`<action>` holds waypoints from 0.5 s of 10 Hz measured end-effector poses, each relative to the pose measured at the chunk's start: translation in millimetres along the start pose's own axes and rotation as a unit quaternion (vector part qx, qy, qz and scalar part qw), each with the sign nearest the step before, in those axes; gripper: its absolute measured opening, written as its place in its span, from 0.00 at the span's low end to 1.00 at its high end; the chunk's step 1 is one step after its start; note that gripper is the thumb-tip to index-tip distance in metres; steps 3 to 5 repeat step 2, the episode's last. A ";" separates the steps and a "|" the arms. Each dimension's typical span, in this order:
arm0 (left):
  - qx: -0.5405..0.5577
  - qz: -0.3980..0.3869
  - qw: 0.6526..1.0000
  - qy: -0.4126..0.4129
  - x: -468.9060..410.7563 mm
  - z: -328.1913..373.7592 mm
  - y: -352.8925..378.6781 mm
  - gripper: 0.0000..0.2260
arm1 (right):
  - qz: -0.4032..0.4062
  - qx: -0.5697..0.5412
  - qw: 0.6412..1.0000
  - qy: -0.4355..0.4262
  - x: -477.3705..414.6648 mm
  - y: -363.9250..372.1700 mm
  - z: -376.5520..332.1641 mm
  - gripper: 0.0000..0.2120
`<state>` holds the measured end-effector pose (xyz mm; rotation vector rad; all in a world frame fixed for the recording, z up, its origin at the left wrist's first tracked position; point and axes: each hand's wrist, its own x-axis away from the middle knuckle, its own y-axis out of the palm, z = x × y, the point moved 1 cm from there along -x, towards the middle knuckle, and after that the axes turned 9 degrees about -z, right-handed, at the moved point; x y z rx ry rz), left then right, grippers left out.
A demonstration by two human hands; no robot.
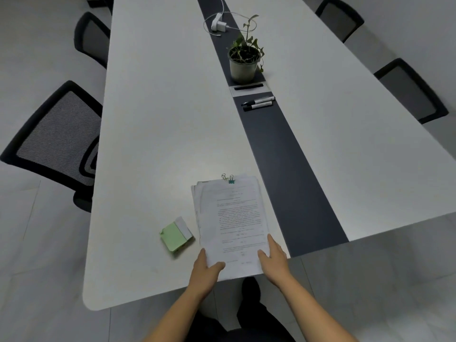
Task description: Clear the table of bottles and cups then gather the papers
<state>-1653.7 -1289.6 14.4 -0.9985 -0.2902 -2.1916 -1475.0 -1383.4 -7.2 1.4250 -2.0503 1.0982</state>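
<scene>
White papers [229, 218] sit gathered, left hand [206, 267] and right hand [274, 256] flat-fingered against their near corners; squaring them up seems next.

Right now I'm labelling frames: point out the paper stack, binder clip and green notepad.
paper stack [232, 218], head view, top sheet's middle.
binder clip [231, 181], head view, green body.
green notepad [173, 237], head view, cover.
</scene>
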 end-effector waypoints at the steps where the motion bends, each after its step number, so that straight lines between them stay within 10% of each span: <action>1: -0.028 0.007 1.000 -0.009 -1.0 -12.7 -6.5 0.25 | -0.022 0.002 0.999 -0.030 12.7 -17.4 -11.2 0.26; 5: -0.146 0.033 0.988 -0.026 -1.4 -31.6 -21.9 0.31 | -0.004 -0.024 0.997 -0.076 17.5 -50.5 -36.5 0.29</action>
